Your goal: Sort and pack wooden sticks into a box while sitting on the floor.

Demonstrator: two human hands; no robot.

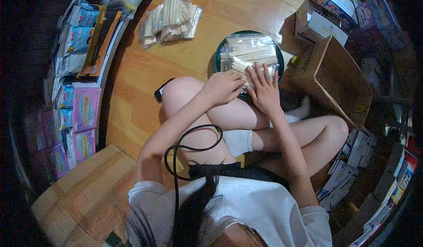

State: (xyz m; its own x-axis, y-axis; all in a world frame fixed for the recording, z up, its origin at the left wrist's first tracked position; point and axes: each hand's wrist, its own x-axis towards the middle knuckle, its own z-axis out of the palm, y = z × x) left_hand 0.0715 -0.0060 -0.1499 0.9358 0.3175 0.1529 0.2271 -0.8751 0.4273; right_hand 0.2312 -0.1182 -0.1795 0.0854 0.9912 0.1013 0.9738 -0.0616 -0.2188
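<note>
In front of my crossed legs stands a round dark green basket [281, 61]. Clear plastic packs of flat wooden sticks [252, 51] lie heaped in it. My right hand [267, 93] rests over the near right part of the heap, fingers spread, holding nothing that I can see. Bent at the fingers, my left hand [225, 87] is at the basket's near left edge beside the closest pack [239, 63]. Whether it grips that pack is hidden. Farther off to the left, a pile of similar stick packs [173, 18] lies on the floor.
Wooden flooring [132, 108] surrounds the basket. An open cardboard box [343, 81] and a smaller carton [307, 22] stand to the right. Packaged goods fill a shelf [114, 48] on the left. A cardboard box [89, 194] sits behind left; a black cord [175, 161] loops over my lap.
</note>
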